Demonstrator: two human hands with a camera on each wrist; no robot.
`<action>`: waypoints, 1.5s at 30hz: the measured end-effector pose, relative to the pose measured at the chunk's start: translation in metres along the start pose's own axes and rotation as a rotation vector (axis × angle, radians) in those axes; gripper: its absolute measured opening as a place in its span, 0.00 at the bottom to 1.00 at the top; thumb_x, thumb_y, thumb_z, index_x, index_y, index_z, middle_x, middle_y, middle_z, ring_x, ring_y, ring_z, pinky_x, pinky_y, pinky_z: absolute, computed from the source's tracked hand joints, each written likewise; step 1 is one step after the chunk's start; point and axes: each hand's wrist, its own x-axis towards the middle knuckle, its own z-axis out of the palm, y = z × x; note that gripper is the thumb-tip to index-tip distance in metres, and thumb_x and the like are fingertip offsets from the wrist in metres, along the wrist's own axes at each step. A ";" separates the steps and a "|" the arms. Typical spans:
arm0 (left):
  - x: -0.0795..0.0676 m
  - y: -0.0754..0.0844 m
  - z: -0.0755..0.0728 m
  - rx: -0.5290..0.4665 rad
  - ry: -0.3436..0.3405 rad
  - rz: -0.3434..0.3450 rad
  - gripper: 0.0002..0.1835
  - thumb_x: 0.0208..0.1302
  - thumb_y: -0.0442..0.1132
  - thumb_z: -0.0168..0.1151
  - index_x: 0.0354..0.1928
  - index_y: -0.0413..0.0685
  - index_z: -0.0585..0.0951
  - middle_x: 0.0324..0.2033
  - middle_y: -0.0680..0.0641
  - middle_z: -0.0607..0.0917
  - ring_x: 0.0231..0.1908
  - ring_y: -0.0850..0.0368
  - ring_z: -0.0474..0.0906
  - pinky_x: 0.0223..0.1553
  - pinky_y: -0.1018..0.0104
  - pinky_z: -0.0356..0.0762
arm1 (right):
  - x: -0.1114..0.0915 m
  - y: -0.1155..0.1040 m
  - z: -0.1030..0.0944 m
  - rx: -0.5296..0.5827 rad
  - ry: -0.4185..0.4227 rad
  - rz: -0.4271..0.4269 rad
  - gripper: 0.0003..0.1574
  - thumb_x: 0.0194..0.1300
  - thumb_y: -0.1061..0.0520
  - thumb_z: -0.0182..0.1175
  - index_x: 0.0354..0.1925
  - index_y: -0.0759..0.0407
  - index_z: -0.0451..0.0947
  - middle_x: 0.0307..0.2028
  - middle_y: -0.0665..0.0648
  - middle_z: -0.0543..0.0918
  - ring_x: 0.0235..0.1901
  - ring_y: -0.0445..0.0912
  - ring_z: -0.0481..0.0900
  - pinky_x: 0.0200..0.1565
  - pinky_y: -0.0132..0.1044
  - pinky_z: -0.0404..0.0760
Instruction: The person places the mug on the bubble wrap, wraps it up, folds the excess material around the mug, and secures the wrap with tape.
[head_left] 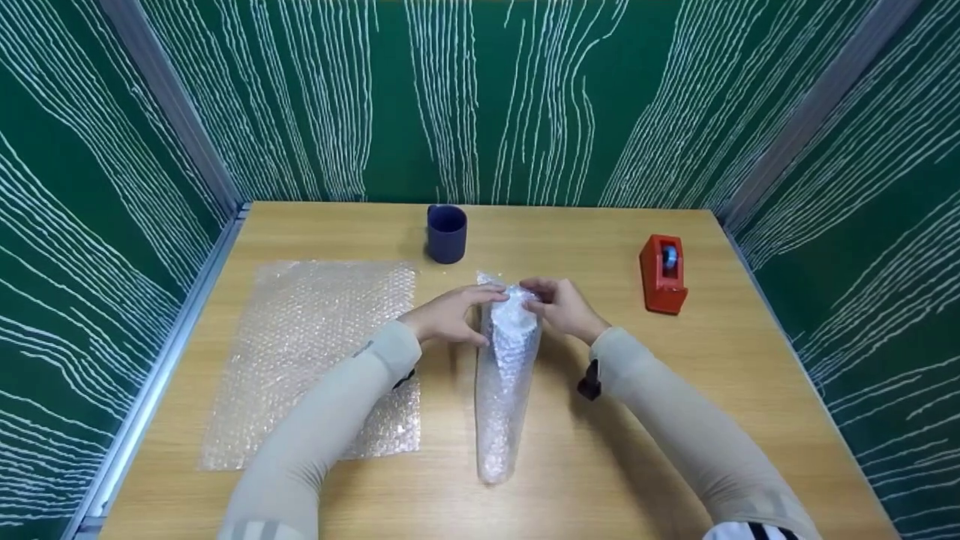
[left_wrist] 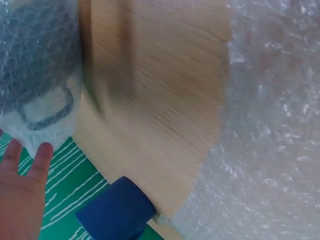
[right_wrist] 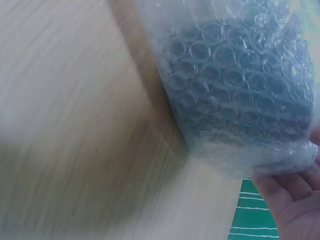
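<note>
Left hand (head_left: 448,313) spread wide, touching bubble-wrapped bundle (head_left: 507,382), right hand (head_left: 567,309) pinching its far end.

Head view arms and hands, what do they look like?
Pale greyish sleeves, with a small dark marking near the left cuff. Black piece at each wrist. Black-striped white fabric beyond the right sleeve. Left hand and right hand are gloveless.

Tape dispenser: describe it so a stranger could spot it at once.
On the wooden table, look beyond the right hand, toward the far right corner. The dispenser stands there alone. It is red, unlike the dark blue mug and the bubble-wrapped bundle.
</note>
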 end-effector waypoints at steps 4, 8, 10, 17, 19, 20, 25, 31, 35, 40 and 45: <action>0.002 0.000 0.006 0.047 0.016 0.016 0.49 0.59 0.47 0.84 0.81 0.53 0.72 0.86 0.47 0.62 0.86 0.45 0.53 0.87 0.49 0.51 | 0.002 0.000 -0.003 0.001 0.009 0.042 0.25 0.79 0.61 0.64 0.70 0.61 0.80 0.68 0.64 0.84 0.68 0.59 0.82 0.73 0.56 0.78; 0.004 -0.002 0.014 0.104 0.076 0.016 0.45 0.61 0.48 0.83 0.80 0.54 0.74 0.85 0.48 0.64 0.86 0.44 0.55 0.86 0.49 0.54 | 0.004 0.000 -0.004 0.013 0.018 0.064 0.25 0.80 0.62 0.63 0.71 0.60 0.80 0.68 0.64 0.84 0.68 0.59 0.82 0.73 0.56 0.78; 0.006 -0.003 0.019 0.120 0.114 0.013 0.42 0.62 0.45 0.81 0.78 0.54 0.75 0.84 0.48 0.65 0.85 0.44 0.57 0.85 0.49 0.56 | 0.004 0.000 -0.003 0.019 0.026 0.066 0.24 0.80 0.62 0.63 0.70 0.60 0.80 0.67 0.63 0.84 0.67 0.59 0.82 0.73 0.55 0.79; 0.012 -0.004 0.030 0.135 0.218 0.010 0.36 0.64 0.40 0.79 0.74 0.51 0.80 0.82 0.47 0.69 0.84 0.44 0.60 0.84 0.47 0.60 | 0.007 0.000 -0.002 0.004 0.063 0.011 0.23 0.79 0.63 0.63 0.69 0.62 0.81 0.65 0.65 0.86 0.65 0.60 0.84 0.71 0.56 0.81; 0.013 -0.005 0.033 0.140 0.226 0.011 0.36 0.63 0.41 0.79 0.74 0.51 0.80 0.82 0.47 0.69 0.84 0.44 0.59 0.84 0.48 0.60 | 0.004 0.002 -0.003 0.009 0.071 0.011 0.23 0.79 0.63 0.64 0.69 0.62 0.81 0.65 0.65 0.86 0.65 0.60 0.84 0.71 0.55 0.81; 0.014 -0.006 0.034 0.141 0.228 0.009 0.36 0.63 0.41 0.80 0.74 0.51 0.80 0.82 0.47 0.68 0.84 0.44 0.59 0.84 0.48 0.60 | 0.003 0.002 -0.004 0.009 0.074 0.007 0.23 0.78 0.63 0.64 0.68 0.62 0.81 0.65 0.65 0.86 0.65 0.60 0.84 0.71 0.55 0.80; 0.017 -0.007 0.036 0.111 0.234 -0.014 0.36 0.64 0.42 0.79 0.74 0.53 0.80 0.83 0.49 0.68 0.84 0.45 0.59 0.84 0.46 0.59 | -0.008 0.005 -0.009 -0.040 0.106 -0.074 0.22 0.75 0.61 0.68 0.64 0.61 0.84 0.67 0.65 0.84 0.70 0.63 0.79 0.75 0.61 0.74; 0.018 -0.009 0.036 0.103 0.248 -0.013 0.36 0.64 0.42 0.79 0.75 0.52 0.79 0.82 0.49 0.69 0.84 0.45 0.59 0.84 0.46 0.58 | -0.027 0.009 -0.009 -0.097 0.100 -0.185 0.19 0.67 0.57 0.76 0.55 0.59 0.90 0.66 0.63 0.84 0.71 0.64 0.76 0.76 0.69 0.69; 0.019 -0.009 0.037 0.120 0.275 0.017 0.37 0.62 0.42 0.80 0.73 0.50 0.80 0.81 0.47 0.71 0.83 0.44 0.61 0.84 0.47 0.59 | -0.033 0.014 -0.004 -0.145 0.055 -0.277 0.22 0.60 0.55 0.83 0.51 0.58 0.92 0.62 0.61 0.86 0.68 0.62 0.76 0.76 0.66 0.69; 0.020 -0.009 0.038 0.148 0.292 0.061 0.37 0.60 0.42 0.81 0.72 0.47 0.81 0.79 0.44 0.73 0.81 0.42 0.63 0.83 0.47 0.61 | -0.033 0.019 0.005 -0.196 0.079 -0.400 0.22 0.54 0.55 0.87 0.46 0.58 0.93 0.55 0.60 0.87 0.63 0.60 0.76 0.71 0.63 0.72; 0.019 -0.009 0.034 0.128 0.240 0.068 0.38 0.60 0.39 0.81 0.73 0.47 0.80 0.80 0.44 0.71 0.82 0.41 0.63 0.84 0.47 0.60 | -0.030 0.024 0.013 -0.222 0.154 -0.454 0.19 0.52 0.56 0.87 0.40 0.59 0.91 0.47 0.60 0.88 0.56 0.59 0.77 0.65 0.60 0.75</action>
